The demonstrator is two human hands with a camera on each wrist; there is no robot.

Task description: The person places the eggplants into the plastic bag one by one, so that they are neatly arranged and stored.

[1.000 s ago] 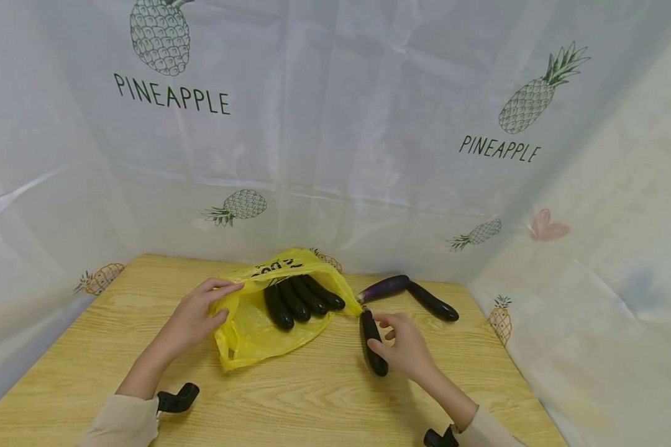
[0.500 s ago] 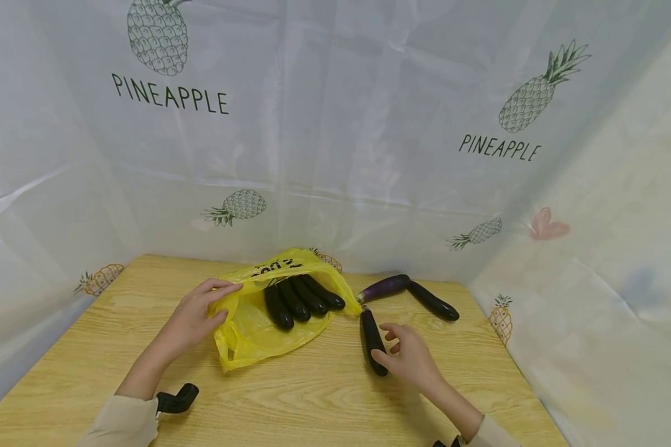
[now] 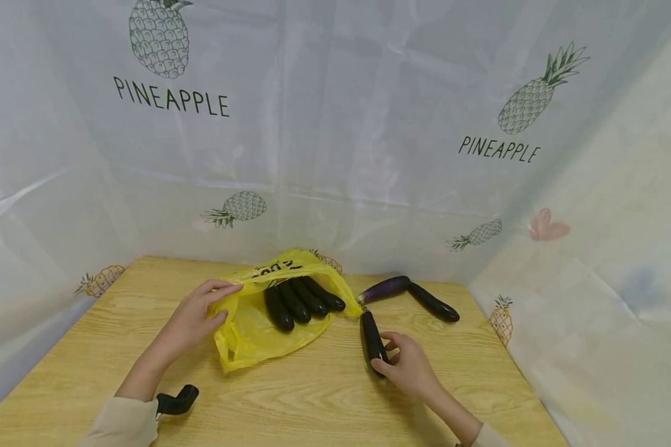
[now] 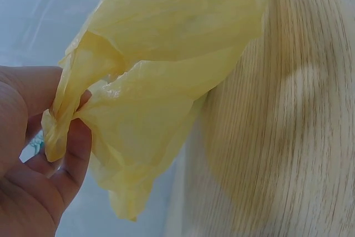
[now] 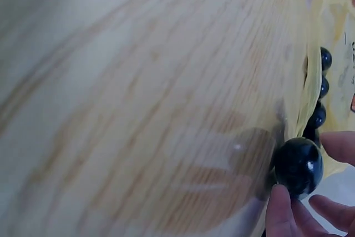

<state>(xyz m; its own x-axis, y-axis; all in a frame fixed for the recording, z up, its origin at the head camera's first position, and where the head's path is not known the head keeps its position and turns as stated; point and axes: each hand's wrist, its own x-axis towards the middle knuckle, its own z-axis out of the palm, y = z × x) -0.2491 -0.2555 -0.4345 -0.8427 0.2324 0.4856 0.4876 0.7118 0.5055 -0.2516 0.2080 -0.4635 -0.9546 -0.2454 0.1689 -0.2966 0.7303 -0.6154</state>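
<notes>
A yellow plastic bag (image 3: 245, 335) lies on its side with its mouth toward me. Several dark eggplants (image 3: 304, 302) lie side by side inside it. My left hand (image 3: 192, 316) pinches the left edge of the mouth; the left wrist view shows the thin plastic (image 4: 150, 92) gathered between thumb and fingers. To the right of the bag, another eggplant (image 3: 371, 335) lies on the table, its stem end by the bag's corner. My right hand (image 3: 410, 366) has thumb and fingers around its near end. The right wrist view shows that rounded end (image 5: 299, 167) between them, one fingertip touching it.
Two more eggplants lie behind and to the right, a purple one (image 3: 386, 288) at the bag's right corner and a darker one (image 3: 433, 302) meeting it at an angle. The wooden table (image 3: 291, 403) ends against a hanging pineapple-print sheet (image 3: 335, 155).
My right hand has drawn back a little toward the near end of the loose eggplant, and its fingers have come in around that end. The left hand and bag stay put.
</notes>
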